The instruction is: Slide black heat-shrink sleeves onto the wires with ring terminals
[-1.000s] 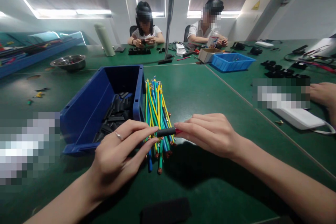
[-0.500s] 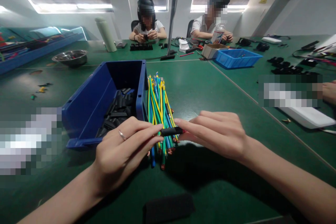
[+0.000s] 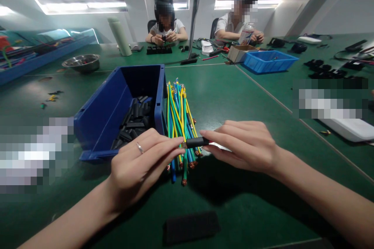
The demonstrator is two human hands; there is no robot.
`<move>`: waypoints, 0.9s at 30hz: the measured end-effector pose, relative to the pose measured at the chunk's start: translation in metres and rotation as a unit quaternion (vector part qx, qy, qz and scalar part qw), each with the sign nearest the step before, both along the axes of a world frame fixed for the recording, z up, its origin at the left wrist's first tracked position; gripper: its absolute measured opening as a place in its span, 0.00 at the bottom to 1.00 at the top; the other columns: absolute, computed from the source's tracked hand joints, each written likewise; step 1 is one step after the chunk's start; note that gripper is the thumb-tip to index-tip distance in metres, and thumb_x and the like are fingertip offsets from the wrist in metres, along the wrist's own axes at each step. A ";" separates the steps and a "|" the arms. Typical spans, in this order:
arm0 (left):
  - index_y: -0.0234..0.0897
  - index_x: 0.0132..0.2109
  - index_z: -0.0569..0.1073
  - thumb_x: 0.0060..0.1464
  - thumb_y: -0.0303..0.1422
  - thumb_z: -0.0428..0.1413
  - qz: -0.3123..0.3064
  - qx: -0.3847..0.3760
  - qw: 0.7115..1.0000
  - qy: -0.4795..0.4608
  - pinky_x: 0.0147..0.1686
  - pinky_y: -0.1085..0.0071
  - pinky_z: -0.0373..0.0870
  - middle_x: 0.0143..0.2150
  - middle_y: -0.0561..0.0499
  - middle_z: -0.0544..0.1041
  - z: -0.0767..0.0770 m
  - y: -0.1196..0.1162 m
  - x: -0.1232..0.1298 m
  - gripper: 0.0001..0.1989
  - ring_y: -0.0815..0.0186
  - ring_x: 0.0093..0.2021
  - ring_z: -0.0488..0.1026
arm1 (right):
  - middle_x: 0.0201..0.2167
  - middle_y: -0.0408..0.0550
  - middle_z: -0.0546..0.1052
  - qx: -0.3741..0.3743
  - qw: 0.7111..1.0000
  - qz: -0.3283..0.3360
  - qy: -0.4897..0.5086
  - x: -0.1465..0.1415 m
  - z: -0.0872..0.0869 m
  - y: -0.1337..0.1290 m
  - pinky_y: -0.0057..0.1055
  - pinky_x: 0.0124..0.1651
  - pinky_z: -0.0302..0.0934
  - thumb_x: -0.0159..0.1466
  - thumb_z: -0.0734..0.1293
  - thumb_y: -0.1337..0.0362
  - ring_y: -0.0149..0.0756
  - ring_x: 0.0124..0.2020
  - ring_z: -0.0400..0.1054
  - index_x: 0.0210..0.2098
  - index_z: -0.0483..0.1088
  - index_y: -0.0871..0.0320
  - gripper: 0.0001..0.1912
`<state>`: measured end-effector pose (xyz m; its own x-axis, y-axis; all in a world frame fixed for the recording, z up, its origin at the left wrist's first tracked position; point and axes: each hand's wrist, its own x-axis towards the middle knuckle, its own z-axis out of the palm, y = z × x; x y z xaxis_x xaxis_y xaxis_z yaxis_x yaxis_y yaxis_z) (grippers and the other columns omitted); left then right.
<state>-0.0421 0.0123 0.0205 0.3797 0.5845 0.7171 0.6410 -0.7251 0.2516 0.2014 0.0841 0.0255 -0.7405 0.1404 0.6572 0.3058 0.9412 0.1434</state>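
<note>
Between my two hands runs a short black sleeve, likely heat-shrink tubing [image 3: 195,142], held level above the wires. My left hand [image 3: 146,159], a ring on one finger, is closed in a pinch at the sleeve's left end, where a bit of metal shows; it looks like a cable terminal. My right hand [image 3: 245,146] pinches the right end, with a spot of red at the fingertips. Beneath lies a bundle of wires [image 3: 181,113], yellow, green and blue, with bare copper ends toward me. Left of it, a blue bin [image 3: 99,124] holds many black sleeves [image 3: 136,116].
A black block [image 3: 191,227] lies near the front edge. Farther back are a metal bowl [image 3: 83,63], a pale green bottle [image 3: 119,37], a cardboard box [image 3: 238,53] and a light-blue tray [image 3: 270,62]. Two people sit across the table. At right lies a white device [image 3: 347,126].
More metal now shows between my left fingertips and the black sleeve. Both hands keep their pinch. The whole view has shifted slightly.
</note>
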 end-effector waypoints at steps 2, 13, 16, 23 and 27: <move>0.36 0.51 0.76 0.58 0.23 0.60 -0.002 0.001 1.000 -0.002 0.35 0.75 0.75 0.38 0.50 0.81 0.000 0.000 0.000 0.14 0.70 0.35 0.76 | 0.25 0.43 0.76 0.004 1.000 -0.003 0.000 0.000 -0.001 0.000 0.27 0.25 0.59 0.67 0.65 0.66 0.28 0.23 0.67 0.49 0.69 0.60 0.10; 0.32 0.51 0.76 0.57 0.21 0.61 -0.012 0.003 1.000 0.004 0.37 0.75 0.74 0.38 0.49 0.80 -0.002 0.001 -0.001 0.14 0.70 0.37 0.75 | 0.25 0.43 0.75 -0.002 1.000 -0.005 -0.003 -0.001 -0.005 0.001 0.27 0.25 0.56 0.68 0.65 0.65 0.28 0.23 0.65 0.50 0.68 0.63 0.12; 0.32 0.51 0.75 0.57 0.20 0.61 -0.005 0.006 1.000 0.000 0.37 0.73 0.73 0.38 0.49 0.80 0.000 0.001 -0.001 0.15 0.70 0.37 0.74 | 0.24 0.42 0.73 0.000 1.000 -0.014 -0.006 -0.001 -0.003 0.001 0.27 0.25 0.56 0.68 0.65 0.65 0.28 0.23 0.63 0.52 0.68 0.64 0.14; 0.33 0.49 0.76 0.57 0.21 0.60 0.060 0.045 0.997 0.005 0.38 0.73 0.72 0.38 0.51 0.78 0.003 0.002 -0.003 0.13 0.69 0.37 0.74 | 0.28 0.44 0.76 -0.004 1.000 -0.017 0.008 0.005 -0.004 0.006 0.27 0.28 0.58 0.66 0.67 0.71 0.27 0.25 0.65 0.52 0.69 0.62 0.15; 0.36 0.49 0.74 0.58 0.22 0.60 0.096 0.074 0.993 0.015 0.37 0.73 0.72 0.38 0.52 0.77 0.003 0.005 -0.007 0.12 0.69 0.36 0.74 | 0.29 0.44 0.77 -0.018 0.999 -0.007 0.042 0.009 -0.003 0.009 0.25 0.28 0.60 0.64 0.68 0.71 0.26 0.26 0.69 0.48 0.70 0.60 0.12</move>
<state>-0.0488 0.0177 0.0236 0.2936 0.5373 0.7906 0.7764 -0.6165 0.1307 0.2104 0.0934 0.0228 -0.6801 0.1755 0.7118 0.3285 0.9410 0.0819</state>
